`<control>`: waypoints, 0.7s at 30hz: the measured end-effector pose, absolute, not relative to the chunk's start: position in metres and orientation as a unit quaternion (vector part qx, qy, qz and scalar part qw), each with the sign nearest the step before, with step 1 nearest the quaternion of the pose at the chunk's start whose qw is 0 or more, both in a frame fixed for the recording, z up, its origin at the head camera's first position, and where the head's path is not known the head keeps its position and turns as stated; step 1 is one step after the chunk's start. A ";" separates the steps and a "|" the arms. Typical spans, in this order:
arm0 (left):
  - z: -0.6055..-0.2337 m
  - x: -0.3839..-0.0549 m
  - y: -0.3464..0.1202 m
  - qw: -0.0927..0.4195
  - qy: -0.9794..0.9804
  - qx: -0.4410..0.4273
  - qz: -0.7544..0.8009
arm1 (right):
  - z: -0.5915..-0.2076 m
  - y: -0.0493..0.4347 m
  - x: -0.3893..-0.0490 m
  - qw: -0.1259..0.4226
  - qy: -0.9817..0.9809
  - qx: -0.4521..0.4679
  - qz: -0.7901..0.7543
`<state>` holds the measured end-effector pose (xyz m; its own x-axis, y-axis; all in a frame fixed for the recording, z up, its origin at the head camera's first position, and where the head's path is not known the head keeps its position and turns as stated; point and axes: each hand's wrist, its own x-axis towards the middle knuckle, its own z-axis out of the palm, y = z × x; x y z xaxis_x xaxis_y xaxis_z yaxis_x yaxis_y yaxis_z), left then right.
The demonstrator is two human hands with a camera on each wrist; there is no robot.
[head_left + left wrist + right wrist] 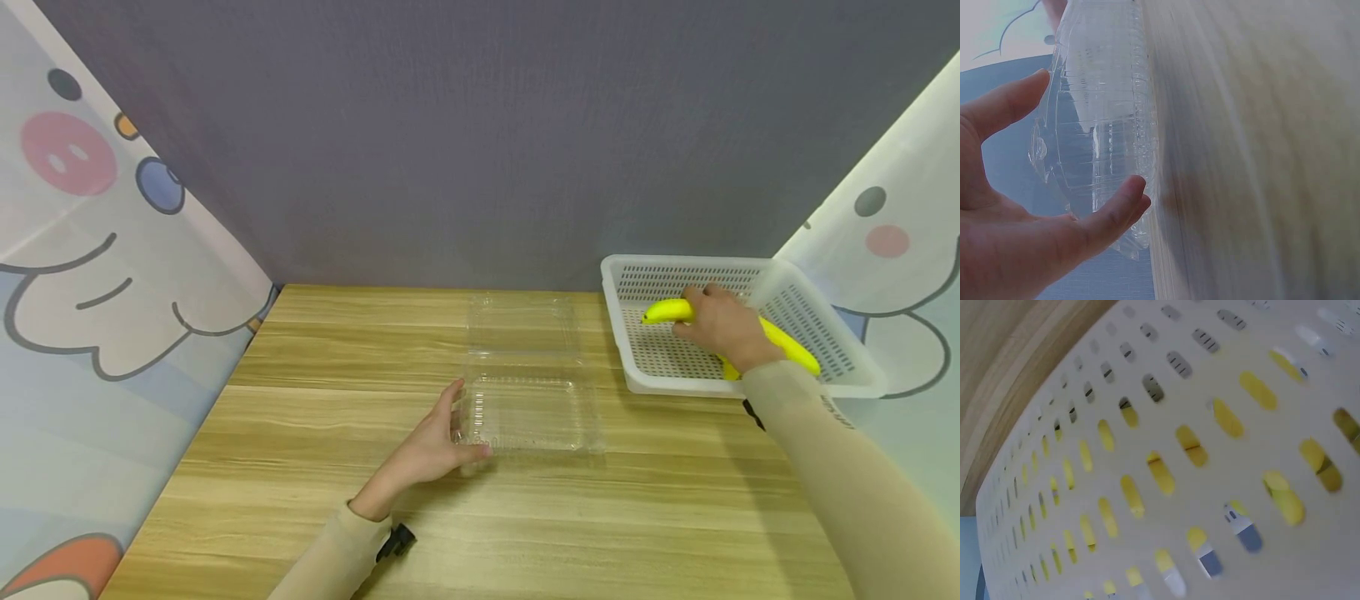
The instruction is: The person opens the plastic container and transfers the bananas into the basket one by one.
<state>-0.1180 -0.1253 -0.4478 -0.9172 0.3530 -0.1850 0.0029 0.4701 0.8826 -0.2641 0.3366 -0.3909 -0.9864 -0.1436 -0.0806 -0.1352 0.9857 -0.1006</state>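
A clear plastic clamshell box [528,408] lies unfolded on the table, its lid [522,323] toward the back wall. My left hand [423,442] spans the box's near left corner with thumb and fingers spread. In the left wrist view, its fingertips [1129,190] touch the transparent side wall. Over the white basket [633,379], my right hand [723,325] grips a yellow banana [667,311], thumb and fingers on either side of it. More yellow fruit [791,346] shows right of the hand and below it. The right wrist view shows yellow through the basket's slots; that hand is hidden there.
The wood-grain table [315,483] runs back to a grey wall [450,150]. Cartoon-printed panels [112,275] stand on both sides, the right one close beside the basket. The basket's slotted walls rise around the fruit.
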 end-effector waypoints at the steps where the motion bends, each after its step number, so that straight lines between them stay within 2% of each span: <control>1: -0.448 -0.118 -0.125 0.174 0.840 0.106 0.503 | -0.392 0.336 -0.264 0.049 0.995 -0.071 -0.047; 6: -0.449 -0.118 -0.126 0.174 0.840 0.106 0.503 | -0.395 0.337 -0.265 0.070 0.994 -0.072 -0.043; 21: -0.450 -0.118 -0.125 0.172 0.842 0.104 0.500 | -0.402 0.333 -0.266 0.085 0.991 -0.097 -0.043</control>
<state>-0.1185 -0.1250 -0.4502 -0.9192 0.3471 -0.1858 0.0030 0.4780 0.8784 -0.2659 0.3325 -0.4022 -0.9666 -0.1997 -0.1605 -0.1851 0.9775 -0.1015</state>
